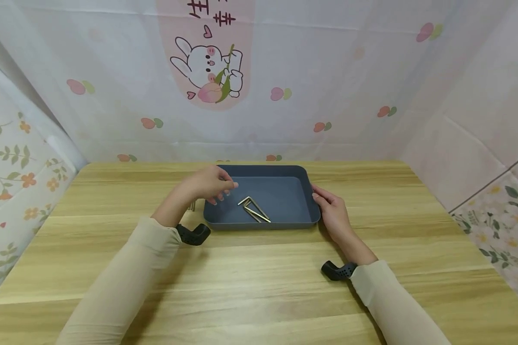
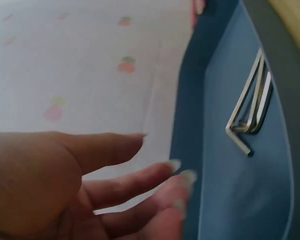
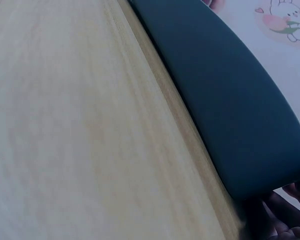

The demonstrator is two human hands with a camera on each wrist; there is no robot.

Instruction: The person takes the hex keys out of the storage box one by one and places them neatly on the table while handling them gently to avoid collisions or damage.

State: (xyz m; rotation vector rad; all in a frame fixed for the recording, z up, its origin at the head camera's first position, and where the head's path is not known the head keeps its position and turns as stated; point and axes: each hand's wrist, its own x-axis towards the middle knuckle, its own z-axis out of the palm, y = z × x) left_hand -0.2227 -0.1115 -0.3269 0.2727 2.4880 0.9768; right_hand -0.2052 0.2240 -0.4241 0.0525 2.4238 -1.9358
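Note:
A dark blue-grey rectangular tray (image 1: 285, 191) stands on the table. Several L-shaped metal hex keys (image 1: 253, 211) lie in its left half, bunched together; the left wrist view shows the hex keys (image 2: 245, 110) up close. Over the tray's left rim is my left hand (image 1: 211, 184), its fingers loosely bent and apart, with nothing between thumb and fingers (image 2: 135, 185). My right hand (image 1: 333, 211) holds the tray's right side, thumb at the rim and fingers along the outer wall. In the right wrist view, dark fingers (image 3: 285, 212) show partly beneath the tray's corner.
Thin metal pieces (image 1: 192, 206) show on the wooden table (image 1: 259, 278) left of the tray, mostly hidden by my left wrist. A printed cloth (image 1: 328, 72) hangs behind the table. Black curved devices (image 1: 194, 235) sit on both wrists.

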